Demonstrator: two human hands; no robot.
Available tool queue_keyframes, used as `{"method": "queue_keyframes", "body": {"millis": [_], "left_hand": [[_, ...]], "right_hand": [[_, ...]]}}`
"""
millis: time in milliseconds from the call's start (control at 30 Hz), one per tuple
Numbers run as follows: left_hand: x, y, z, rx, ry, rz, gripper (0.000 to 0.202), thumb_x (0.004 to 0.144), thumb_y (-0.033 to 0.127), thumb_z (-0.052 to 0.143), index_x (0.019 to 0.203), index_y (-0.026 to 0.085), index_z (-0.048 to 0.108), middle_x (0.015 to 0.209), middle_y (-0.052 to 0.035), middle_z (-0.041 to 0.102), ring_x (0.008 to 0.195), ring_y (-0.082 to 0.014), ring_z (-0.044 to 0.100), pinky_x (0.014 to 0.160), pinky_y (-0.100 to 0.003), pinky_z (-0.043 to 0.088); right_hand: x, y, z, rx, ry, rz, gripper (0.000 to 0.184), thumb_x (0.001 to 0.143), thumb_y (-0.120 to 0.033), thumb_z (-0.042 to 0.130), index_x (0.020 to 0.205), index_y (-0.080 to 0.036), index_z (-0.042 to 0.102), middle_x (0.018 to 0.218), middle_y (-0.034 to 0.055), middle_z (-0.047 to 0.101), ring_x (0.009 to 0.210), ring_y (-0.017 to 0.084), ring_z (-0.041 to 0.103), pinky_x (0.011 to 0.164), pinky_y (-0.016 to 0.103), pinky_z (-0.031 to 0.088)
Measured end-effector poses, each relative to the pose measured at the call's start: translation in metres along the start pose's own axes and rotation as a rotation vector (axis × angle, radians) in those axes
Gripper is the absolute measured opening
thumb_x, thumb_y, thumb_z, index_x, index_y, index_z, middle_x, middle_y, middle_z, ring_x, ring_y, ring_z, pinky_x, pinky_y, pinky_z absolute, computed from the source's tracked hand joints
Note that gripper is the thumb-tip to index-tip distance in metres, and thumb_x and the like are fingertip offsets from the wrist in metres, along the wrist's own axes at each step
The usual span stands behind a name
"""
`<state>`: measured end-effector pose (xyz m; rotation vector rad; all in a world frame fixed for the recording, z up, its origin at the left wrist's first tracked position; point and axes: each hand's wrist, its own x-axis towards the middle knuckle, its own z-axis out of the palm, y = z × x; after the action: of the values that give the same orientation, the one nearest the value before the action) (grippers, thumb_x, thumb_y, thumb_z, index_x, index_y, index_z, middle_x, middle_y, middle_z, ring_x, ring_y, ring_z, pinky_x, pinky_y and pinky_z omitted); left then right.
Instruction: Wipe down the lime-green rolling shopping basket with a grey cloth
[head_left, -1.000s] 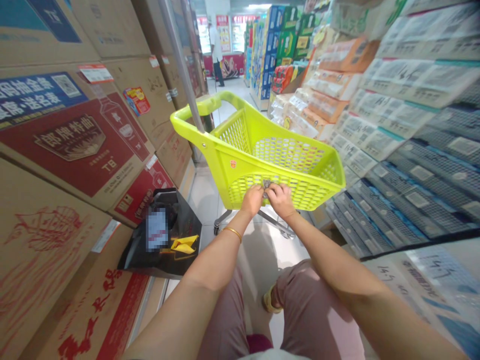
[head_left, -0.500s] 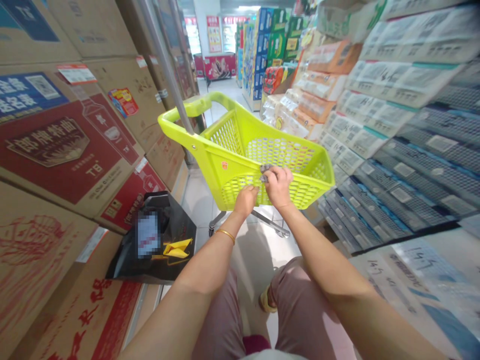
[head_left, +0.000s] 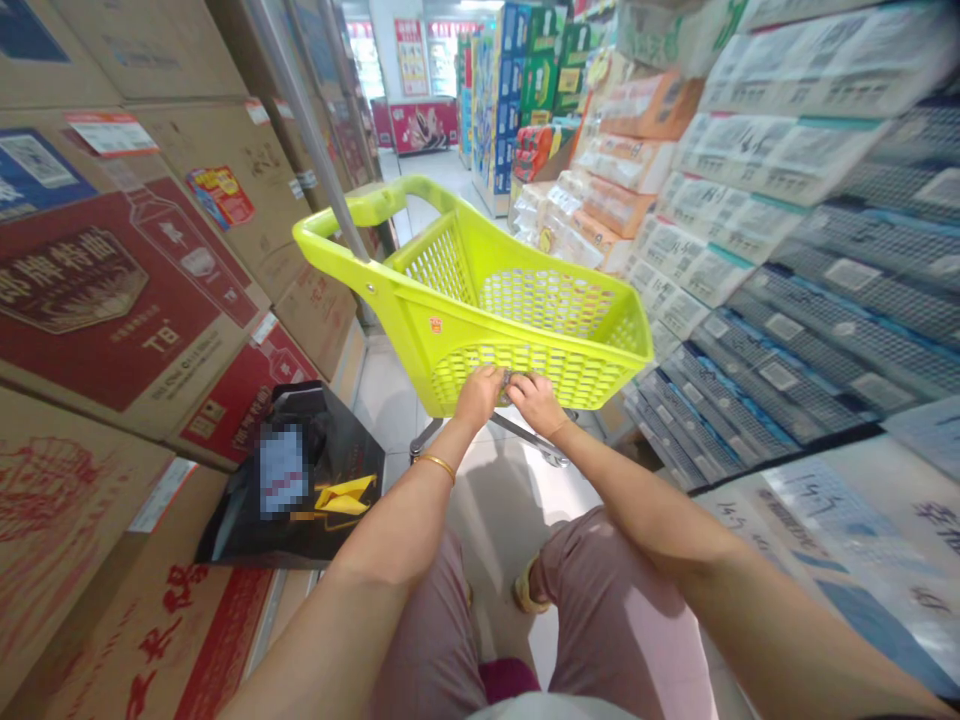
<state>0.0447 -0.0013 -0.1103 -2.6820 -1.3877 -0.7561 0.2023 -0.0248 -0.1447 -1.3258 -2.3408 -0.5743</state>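
Note:
A lime-green plastic shopping cart [head_left: 420, 350] with a lattice basket stands in front of me, side-on. My right hand [head_left: 534, 400] is at the lower lattice of its near side, with curled fingers on a small crumpled grey cloth [head_left: 507, 383]. Only a bit of the cloth shows between my hands. Just left of it, my left hand [head_left: 478, 394] is closed against the same lattice, its fingertips partly hidden. A gold bracelet [head_left: 435, 462] circles my left wrist.
Stacked cardboard cartons [head_left: 97, 280] line the left side. On the floor before them stands a black bag [head_left: 337, 430] with a yellow piece on it. Wrapped paper packs [head_left: 750, 220] are piled high on the right. A metal pole [head_left: 307, 120] rises behind the cart handle.
My right hand has moved down from the basket's upper rim to the lattice, bringing the grey cloth beside my left hand. My left hand stays at about the same spot on the cart.

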Motion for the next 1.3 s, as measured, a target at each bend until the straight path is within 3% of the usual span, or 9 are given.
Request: {"method": "queue_keyframes", "body": {"millis": [267,400,500,700,900,1167,1300], "left_hand": [[-0.017,0.004,0.007,0.083,-0.158,0.091,0.030,0.095,0.021,0.033,0.100,0.012,0.062,0.086,-0.0090,0.062,0.085,-0.0201,0.056,0.079,-0.031,0.043],[-0.017,0.006,0.017,0.097,-0.207,0.003,0.035,0.096,0.020,0.032,0.122,0.011,0.053,0.096,-0.0099,0.064,0.091,-0.0198,0.056,0.081,-0.030,0.043],[-0.012,0.006,0.023,0.126,-0.222,-0.055,0.035,0.096,0.017,0.032,0.125,0.011,0.051,0.102,-0.0105,0.063,0.094,-0.0193,0.056,0.083,-0.029,0.042],[-0.002,0.008,0.028,0.114,-0.208,-0.100,0.031,0.093,0.012,0.033,0.106,0.010,0.061,0.095,-0.0108,0.064,0.092,-0.0193,0.057,0.082,-0.028,0.042],[-0.002,0.002,0.034,0.041,-0.191,-0.095,0.031,0.090,0.011,0.035,0.095,0.011,0.065,0.095,-0.0114,0.065,0.090,-0.0206,0.058,0.083,-0.030,0.043],[-0.004,0.004,0.023,-0.008,-0.200,-0.078,0.028,0.090,0.014,0.035,0.095,0.011,0.063,0.091,-0.0116,0.064,0.089,-0.0211,0.057,0.082,-0.030,0.044],[-0.005,0.004,0.021,0.005,-0.202,-0.064,0.027,0.090,0.014,0.036,0.100,0.012,0.062,0.090,-0.0105,0.064,0.089,-0.0205,0.057,0.080,-0.029,0.044]], "right_hand": [[0.013,0.009,-0.030,0.109,0.328,0.237,0.019,0.089,-0.025,0.047,0.096,-0.023,0.065,0.102,0.0072,0.056,0.099,0.022,0.038,0.087,0.035,0.031],[0.017,0.011,-0.038,0.128,0.367,0.291,0.018,0.088,-0.024,0.048,0.093,-0.022,0.065,0.100,0.0069,0.056,0.097,0.022,0.038,0.086,0.035,0.031],[0.021,0.009,-0.037,0.107,0.357,0.262,0.019,0.088,-0.024,0.047,0.094,-0.024,0.065,0.101,0.0059,0.057,0.097,0.022,0.038,0.085,0.035,0.031],[0.029,0.009,-0.023,0.006,0.300,0.187,0.022,0.090,-0.023,0.046,0.100,-0.026,0.065,0.105,0.0049,0.060,0.097,0.022,0.038,0.083,0.035,0.029],[0.018,0.010,-0.001,-0.018,0.193,0.098,0.022,0.092,-0.024,0.045,0.101,-0.026,0.065,0.106,0.0058,0.061,0.103,0.022,0.039,0.083,0.035,0.027],[-0.013,0.005,0.020,-0.007,-0.108,-0.085,0.025,0.093,-0.023,0.041,0.104,-0.023,0.063,0.115,0.0052,0.061,0.101,0.022,0.042,0.078,0.034,0.029],[-0.023,0.005,0.024,0.008,-0.185,-0.186,0.026,0.094,-0.023,0.038,0.101,-0.022,0.063,0.115,0.0058,0.060,0.101,0.021,0.043,0.079,0.034,0.030]]}}
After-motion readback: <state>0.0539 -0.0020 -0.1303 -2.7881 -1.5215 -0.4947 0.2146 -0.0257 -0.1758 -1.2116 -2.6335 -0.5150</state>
